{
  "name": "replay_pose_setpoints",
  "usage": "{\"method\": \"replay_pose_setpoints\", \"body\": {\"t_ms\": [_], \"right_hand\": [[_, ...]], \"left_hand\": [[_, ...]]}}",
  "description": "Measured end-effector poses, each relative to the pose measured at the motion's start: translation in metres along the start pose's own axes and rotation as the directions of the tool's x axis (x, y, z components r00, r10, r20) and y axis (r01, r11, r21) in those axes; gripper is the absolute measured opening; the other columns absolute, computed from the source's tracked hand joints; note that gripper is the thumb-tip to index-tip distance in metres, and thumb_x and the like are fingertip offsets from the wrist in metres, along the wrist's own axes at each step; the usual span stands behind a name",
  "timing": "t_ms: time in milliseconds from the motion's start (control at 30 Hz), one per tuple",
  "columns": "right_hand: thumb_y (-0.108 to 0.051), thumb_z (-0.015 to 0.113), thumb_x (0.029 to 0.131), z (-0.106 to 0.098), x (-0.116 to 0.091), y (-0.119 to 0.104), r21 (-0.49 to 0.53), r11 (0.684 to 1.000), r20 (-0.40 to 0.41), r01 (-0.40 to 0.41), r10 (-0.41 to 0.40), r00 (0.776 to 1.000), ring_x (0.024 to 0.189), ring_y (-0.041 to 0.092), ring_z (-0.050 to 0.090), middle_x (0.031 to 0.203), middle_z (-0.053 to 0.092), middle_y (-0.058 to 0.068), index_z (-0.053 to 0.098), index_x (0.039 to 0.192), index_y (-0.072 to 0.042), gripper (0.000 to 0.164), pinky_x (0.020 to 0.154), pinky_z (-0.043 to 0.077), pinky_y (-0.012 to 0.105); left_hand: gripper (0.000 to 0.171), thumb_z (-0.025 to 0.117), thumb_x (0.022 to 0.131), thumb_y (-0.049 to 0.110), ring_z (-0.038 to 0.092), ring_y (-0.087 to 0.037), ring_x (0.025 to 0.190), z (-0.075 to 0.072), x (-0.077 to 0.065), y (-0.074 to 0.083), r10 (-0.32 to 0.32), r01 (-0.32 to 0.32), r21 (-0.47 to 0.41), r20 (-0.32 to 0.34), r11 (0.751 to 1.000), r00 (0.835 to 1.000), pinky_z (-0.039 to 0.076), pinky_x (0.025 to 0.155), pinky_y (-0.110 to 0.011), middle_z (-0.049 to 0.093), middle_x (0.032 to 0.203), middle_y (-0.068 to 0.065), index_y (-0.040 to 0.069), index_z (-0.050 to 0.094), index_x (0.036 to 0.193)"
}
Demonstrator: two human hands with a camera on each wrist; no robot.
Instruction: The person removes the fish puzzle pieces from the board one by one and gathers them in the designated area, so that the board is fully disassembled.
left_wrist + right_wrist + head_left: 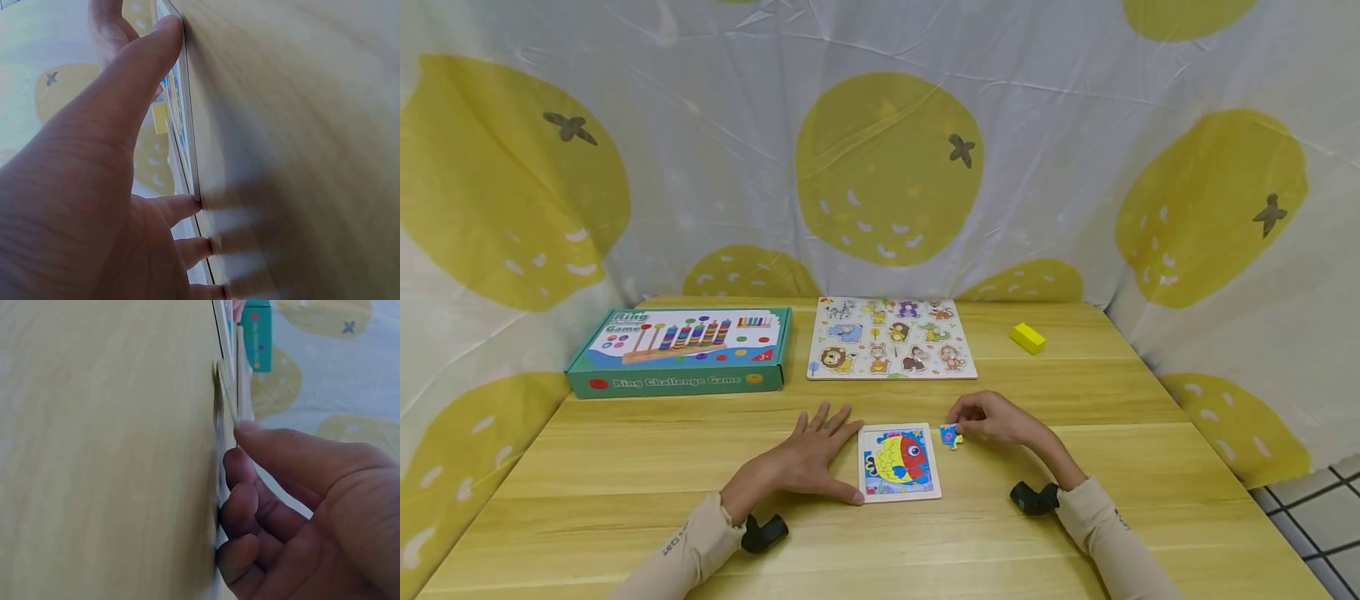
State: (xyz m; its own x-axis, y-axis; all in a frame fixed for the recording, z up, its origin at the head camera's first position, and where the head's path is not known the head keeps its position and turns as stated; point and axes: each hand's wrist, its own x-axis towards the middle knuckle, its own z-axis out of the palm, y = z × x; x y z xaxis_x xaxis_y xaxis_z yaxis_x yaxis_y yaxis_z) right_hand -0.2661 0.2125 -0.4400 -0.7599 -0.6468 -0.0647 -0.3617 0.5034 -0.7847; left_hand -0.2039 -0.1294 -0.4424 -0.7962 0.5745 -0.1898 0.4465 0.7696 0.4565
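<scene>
A small framed fish puzzle (898, 462) lies on the table in front of the person, its red, yellow and blue picture facing up. The left hand (808, 458) rests beside it with fingers spread; thumb and index finger touch the frame's left side, as the left wrist view also shows. Just right of the frame, the right hand (996, 418) pinches a blue jigsaw piece (950, 435) with some yellow on it between thumb and index finger. In the right wrist view the piece (229, 394) is seen edge-on, tilted slightly off the tabletop, and the other fingers are curled.
Behind the fish puzzle lies a larger animal puzzle board (891, 337). A green Ring Challenge Game box (681, 352) sits at the back left, and a yellow block (1027, 338) at the back right. Lemon-patterned cloth (1037, 75) hangs around the wooden table (880, 550).
</scene>
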Motion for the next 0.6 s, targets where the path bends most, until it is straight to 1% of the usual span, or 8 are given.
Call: {"method": "replay_pose_setpoints", "body": {"t_ms": [100, 267, 467, 600], "right_hand": [[0.0, 0.06, 0.092, -0.0001, 0.0017, 0.0086, 0.005, 1.0, 0.004, 0.009, -0.009, 1.0, 0.074, 0.013, 0.053, 0.091, 0.068, 0.015, 0.067, 0.097, 0.003, 0.009, 0.064, 0.043, 0.018], [-0.004, 0.064, 0.09, -0.0008, 0.0019, 0.0087, 0.019, 1.0, 0.011, 0.011, -0.011, 1.0, 0.071, 0.01, 0.052, 0.085, 0.066, 0.009, 0.068, 0.095, 0.0, 0.007, 0.063, 0.044, 0.018], [-0.007, 0.066, 0.089, 0.0015, 0.0018, 0.0083, -0.04, 0.999, -0.003, -0.002, 0.002, 1.0, 0.068, 0.009, 0.05, 0.076, 0.06, 0.002, 0.068, 0.091, -0.004, 0.004, 0.06, 0.042, 0.018], [-0.008, 0.067, 0.089, 0.0031, 0.0018, 0.0058, -0.068, 0.998, -0.016, -0.018, 0.017, 1.0, 0.067, 0.009, 0.049, 0.074, 0.059, -0.001, 0.067, 0.089, -0.005, 0.003, 0.059, 0.042, 0.018]], "left_hand": [[0.106, 0.068, 0.071, 0.069, -0.005, -0.042, 0.145, 0.0001, -0.0003, 0.0006, -0.002, 0.002, -0.002, 0.002, 1.0, 1.0, -0.003, 0.112, -0.064, 0.008, 0.161, -0.009, 0.017, 0.026, 0.153], [0.106, 0.068, 0.071, 0.069, -0.004, -0.042, 0.145, 0.0003, -0.0005, 0.0011, -0.006, 0.006, -0.004, 0.002, 1.0, 1.0, -0.003, 0.112, -0.064, 0.008, 0.161, -0.009, 0.018, 0.026, 0.153], [0.106, 0.069, 0.071, 0.068, -0.004, -0.042, 0.145, -0.0003, -0.0007, 0.0015, -0.007, 0.007, -0.006, 0.0, 1.0, 1.0, -0.003, 0.112, -0.065, 0.008, 0.161, -0.009, 0.017, 0.026, 0.153], [0.106, 0.069, 0.071, 0.068, -0.004, -0.042, 0.145, -0.0009, -0.0008, 0.0021, -0.005, 0.005, -0.007, 0.0, 1.0, 1.0, -0.003, 0.112, -0.065, 0.009, 0.161, -0.009, 0.017, 0.026, 0.153]]}}
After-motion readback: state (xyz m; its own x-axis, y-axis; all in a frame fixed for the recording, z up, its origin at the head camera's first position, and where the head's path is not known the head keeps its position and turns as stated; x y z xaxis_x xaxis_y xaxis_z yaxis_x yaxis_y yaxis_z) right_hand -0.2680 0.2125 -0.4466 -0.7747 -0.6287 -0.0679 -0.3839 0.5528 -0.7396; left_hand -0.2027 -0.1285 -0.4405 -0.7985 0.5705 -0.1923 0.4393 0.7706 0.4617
